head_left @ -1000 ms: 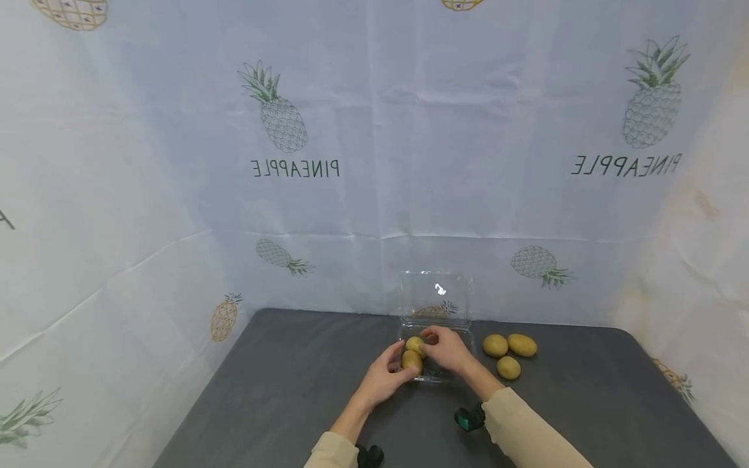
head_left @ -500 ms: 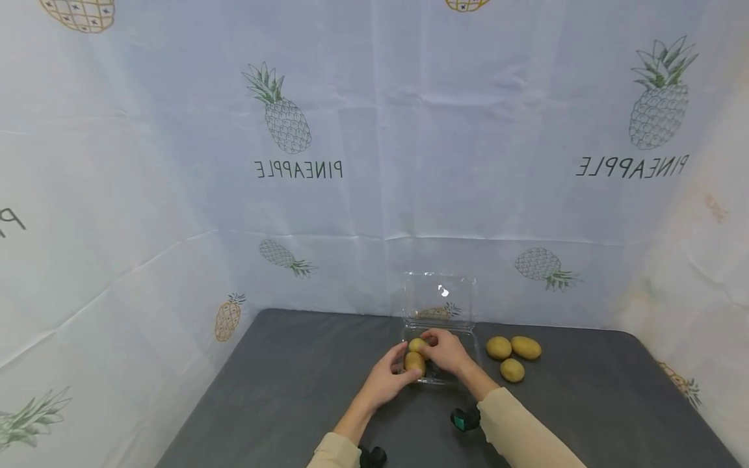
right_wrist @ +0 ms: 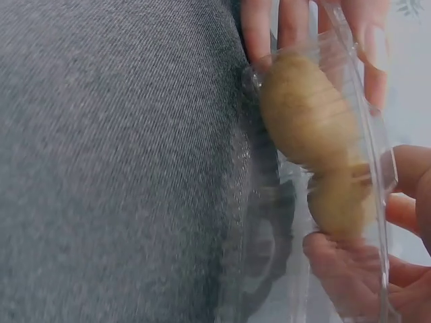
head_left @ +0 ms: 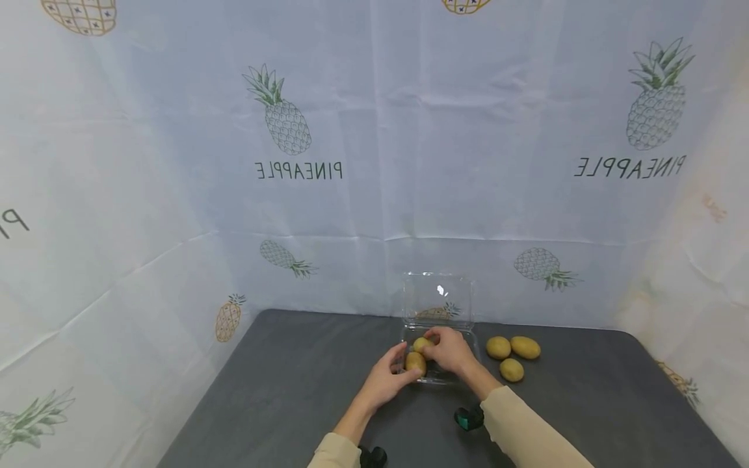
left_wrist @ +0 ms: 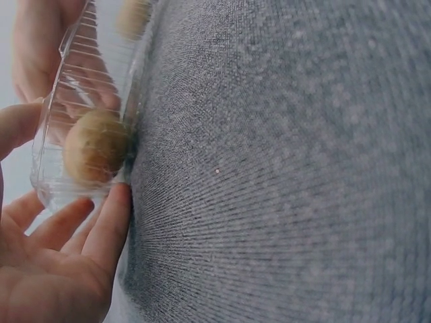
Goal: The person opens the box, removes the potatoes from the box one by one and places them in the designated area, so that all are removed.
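White cloth [head_left: 409, 195] printed with pineapples and reversed lettering hangs at the far side and both flanks, around a dark grey table [head_left: 281, 383]. Cream sleeves [head_left: 529, 426] reach in from the near edge, a black device [head_left: 468, 418] at the right wrist and another at the left. Toward the table's far edge sits a clear box [head_left: 447, 378], its lid [head_left: 437, 292] standing raised at the back. The left hand [head_left: 383, 380] spans the box's near left corner, thumb and fingers spread well apart, fingers fairly straight along the outside wall. The right hand [head_left: 449, 351] comes in over the right side, its thumb and fingers clamped on the far potato [head_left: 420, 345]. The near potato [head_left: 416, 364] lies in the box's near left part, just in front of that one. Right of the box, three loose potatoes [head_left: 525, 348] lie bunched on the table, two farther back and one nearer.
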The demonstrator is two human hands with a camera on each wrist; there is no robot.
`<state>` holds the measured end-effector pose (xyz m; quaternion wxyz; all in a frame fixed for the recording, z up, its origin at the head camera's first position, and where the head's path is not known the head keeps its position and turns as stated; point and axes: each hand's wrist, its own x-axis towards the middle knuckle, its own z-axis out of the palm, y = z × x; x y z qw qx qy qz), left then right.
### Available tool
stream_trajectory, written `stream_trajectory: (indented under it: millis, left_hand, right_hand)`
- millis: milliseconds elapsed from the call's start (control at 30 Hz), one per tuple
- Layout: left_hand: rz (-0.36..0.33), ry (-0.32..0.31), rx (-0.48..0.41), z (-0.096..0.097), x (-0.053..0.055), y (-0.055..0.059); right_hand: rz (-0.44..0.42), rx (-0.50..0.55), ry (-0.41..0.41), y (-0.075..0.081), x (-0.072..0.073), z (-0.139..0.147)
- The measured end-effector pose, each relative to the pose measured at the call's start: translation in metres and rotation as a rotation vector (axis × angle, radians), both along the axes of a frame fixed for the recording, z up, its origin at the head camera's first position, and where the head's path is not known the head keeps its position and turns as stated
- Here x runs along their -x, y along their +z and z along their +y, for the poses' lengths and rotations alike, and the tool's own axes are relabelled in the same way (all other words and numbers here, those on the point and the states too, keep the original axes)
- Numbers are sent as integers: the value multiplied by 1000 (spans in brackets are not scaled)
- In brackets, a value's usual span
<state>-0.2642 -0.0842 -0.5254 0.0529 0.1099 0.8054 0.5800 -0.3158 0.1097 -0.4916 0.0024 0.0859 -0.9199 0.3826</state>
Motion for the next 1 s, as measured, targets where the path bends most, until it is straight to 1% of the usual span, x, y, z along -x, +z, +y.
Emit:
stream_trajectory:
  millis: [200, 433, 567, 800, 1000]
  left_hand:
    - [-3, -7, 6, 0, -2, 1]
    - [31, -6, 15, -1, -1, 1]
    - [31, -1, 14, -1, 0, 1]
    - [40, -9, 5, -1, -1, 1]
    - [37, -7, 6, 0, -1, 3]
  right_hand:
    - [35, -9, -7, 1, -4, 10]
    - [71, -19, 24, 10, -10, 18]
    - [96, -23, 46, 18, -17, 24]
    - [87, 3, 71, 27, -29, 36]
    - [152, 21, 98, 33, -39, 43]
